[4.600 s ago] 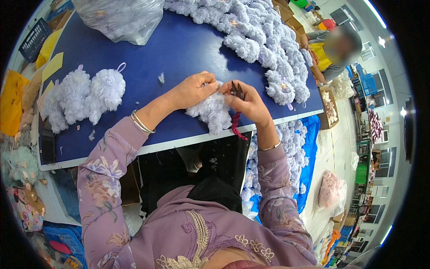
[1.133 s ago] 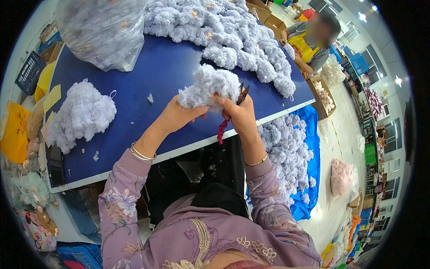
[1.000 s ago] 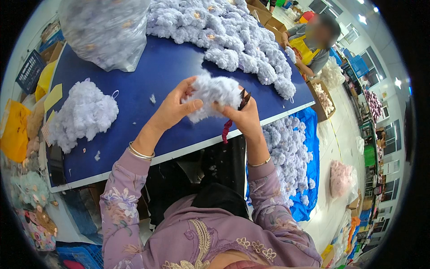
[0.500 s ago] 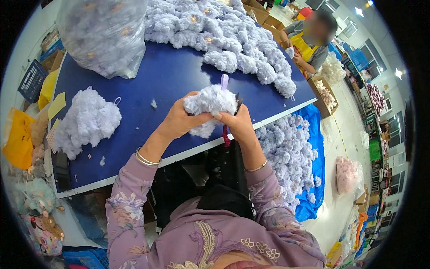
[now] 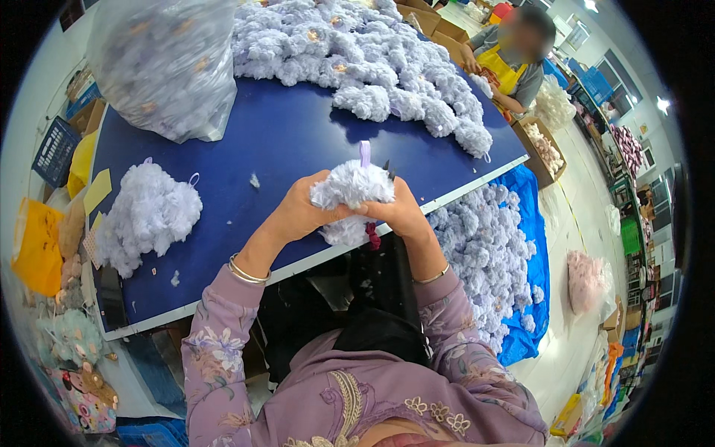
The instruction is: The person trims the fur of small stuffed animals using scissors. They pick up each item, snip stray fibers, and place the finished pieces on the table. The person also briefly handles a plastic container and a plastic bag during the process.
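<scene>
Plush piece (image 5: 351,184), pale lavender, long-furred: held between both hands over the near edge of the table (image 5: 268,153), about midway between near-left corner and right corner. Contact with the tabletop: cannot tell

Left hand (image 5: 302,205) wrapped around the left flank, thumb across the front. Right hand (image 5: 402,212) gripping the right flank, thumb likewise in front. Fur bulging above and below the thumbs; far-side fingers mostly hidden. Dark pointed tool (image 5: 389,170) poking up beside the right fingers, seemingly kept in the same hand. Dark red gathered strip (image 5: 372,237) hanging below the right thumb, attachment not visible. Ribbon loop (image 5: 365,153) upright on top, clear of both hands

Handling, by judgement: very light, soft, likely to yield to a slight squeeze and spring back. Hardly fragile. Fur probably a bit slippery at the tips, so grip through to the body. Best hold at the flanks, thumbs front, fingers behind. Loop fine for a brief pinch, less so for hard pulling. Mind the tool's points, close to the fur: easy to snag

Nearby: similar fluffy clump (image 5: 153,216) by the left edge; larger fluffy heap (image 5: 417,67) from the far edge toward the right corner
</scene>
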A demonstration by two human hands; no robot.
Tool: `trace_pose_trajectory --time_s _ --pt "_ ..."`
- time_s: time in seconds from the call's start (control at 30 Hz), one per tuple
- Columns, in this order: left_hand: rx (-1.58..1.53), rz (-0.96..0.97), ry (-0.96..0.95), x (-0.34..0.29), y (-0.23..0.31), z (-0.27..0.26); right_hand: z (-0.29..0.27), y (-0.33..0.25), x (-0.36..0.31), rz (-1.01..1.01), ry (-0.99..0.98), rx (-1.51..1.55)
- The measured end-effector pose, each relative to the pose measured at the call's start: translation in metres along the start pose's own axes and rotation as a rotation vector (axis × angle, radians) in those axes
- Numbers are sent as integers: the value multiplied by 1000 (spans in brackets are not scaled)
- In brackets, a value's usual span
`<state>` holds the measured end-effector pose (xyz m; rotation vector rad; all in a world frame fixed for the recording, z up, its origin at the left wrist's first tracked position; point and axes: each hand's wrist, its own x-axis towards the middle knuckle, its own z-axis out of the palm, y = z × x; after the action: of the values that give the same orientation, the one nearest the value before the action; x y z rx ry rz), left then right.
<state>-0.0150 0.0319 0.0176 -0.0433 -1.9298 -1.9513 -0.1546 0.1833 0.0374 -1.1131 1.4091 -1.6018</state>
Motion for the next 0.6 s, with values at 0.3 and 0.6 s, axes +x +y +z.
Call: trace_pose_trajectory --time_s 0.3,0.6 --pt "-49 -256 -63 3 3 0 8 -4 -2 -40 30 73" --pt "-173 -123 59 1 -4 6 10 0 2 -101 73 47"
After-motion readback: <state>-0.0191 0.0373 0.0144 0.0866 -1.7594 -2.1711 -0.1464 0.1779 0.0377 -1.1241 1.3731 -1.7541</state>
